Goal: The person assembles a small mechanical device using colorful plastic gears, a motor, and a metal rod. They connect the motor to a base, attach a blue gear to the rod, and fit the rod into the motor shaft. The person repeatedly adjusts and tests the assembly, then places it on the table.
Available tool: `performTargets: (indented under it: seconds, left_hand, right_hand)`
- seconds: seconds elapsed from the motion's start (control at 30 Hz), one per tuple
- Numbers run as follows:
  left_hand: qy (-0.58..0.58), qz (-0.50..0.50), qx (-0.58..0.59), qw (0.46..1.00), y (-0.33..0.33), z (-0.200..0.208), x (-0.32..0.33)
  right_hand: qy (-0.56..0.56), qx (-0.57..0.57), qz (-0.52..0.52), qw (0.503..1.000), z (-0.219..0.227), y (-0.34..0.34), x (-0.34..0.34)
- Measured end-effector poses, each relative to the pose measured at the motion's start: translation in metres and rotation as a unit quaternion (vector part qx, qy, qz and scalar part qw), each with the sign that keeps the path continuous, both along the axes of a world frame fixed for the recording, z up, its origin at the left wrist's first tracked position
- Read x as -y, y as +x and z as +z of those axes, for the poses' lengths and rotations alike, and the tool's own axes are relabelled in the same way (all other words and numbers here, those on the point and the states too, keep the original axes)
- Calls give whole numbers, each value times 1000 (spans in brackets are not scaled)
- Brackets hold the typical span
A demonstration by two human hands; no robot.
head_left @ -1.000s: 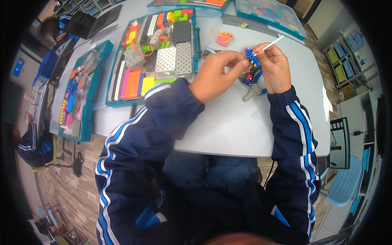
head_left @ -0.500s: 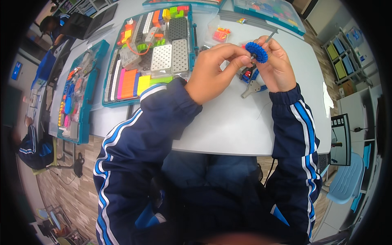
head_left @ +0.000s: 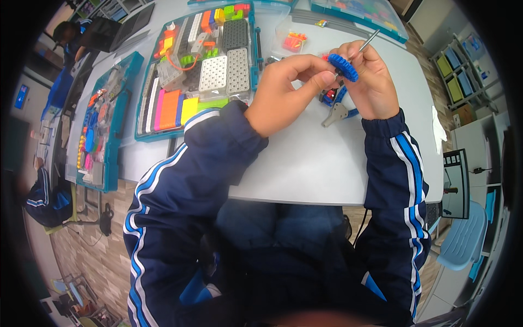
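Over a pale grey table (head_left: pixel 305 163) on wood-look flooring (head_left: pixel 92 245), the left hand (head_left: pixel 286 92) and right hand (head_left: pixel 370 82) pinch a blue plastic toothed gear (head_left: pixel 343 66) on a thin metal rod (head_left: pixel 368 42), beside a teal parts tray (head_left: pixel 144 109).

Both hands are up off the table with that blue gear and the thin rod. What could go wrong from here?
1. The blue toothed plastic gear is pinched only by fingertips of the left hand above the white table; a slip could drop it, and it might roll.
2. The thin grey metal rod in the right hand may miss the gear's hole, which the hands hide.
3. The small blue and grey assembly lying under the hands could get knocked.
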State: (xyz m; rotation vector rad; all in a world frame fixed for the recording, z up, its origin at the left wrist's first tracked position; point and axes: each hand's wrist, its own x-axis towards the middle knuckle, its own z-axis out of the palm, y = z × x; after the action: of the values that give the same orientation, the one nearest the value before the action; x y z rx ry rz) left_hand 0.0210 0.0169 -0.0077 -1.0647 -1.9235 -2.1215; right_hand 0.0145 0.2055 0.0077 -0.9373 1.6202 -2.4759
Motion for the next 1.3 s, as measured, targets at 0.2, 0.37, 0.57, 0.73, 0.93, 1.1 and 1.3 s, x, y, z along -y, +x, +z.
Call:
performTargets:
  seconds: [0.2, 0.37, 0.57, 0.73, 0.93, 1.1, 1.3]
  left_hand:
    - [7, 1, 25, 1000, -1, 1, -1]
    - [-162, 107, -166, 967, -6, -1, 3]
    - [-394, 200, -325, 836, -1, -22, -4]
    - [-456, 204, -349, 793, -6, -26, -10]
    - [-435, 145, -334, 824, -14, -24, -18]
    - [-430, 102, -290, 849, -16, -19, -11]
    - [-440, 78, -266, 854, -18, -21, -7]
  right_hand:
    - [25, -20, -17, 999, 2, 2, 0]
    - [64, -66, -45, 995, 3, -8, -14]
    - [59, -47, -151, 986, 13, -19, -49]
    - [13, 19, -158, 987, 8, -23, -57]
    - [19, 50, -180, 982, 5, -24, -59]
    - [5, 68, -175, 982, 10, -21, -56]
    - [45, 83, -204, 974, 7, -20, -51]
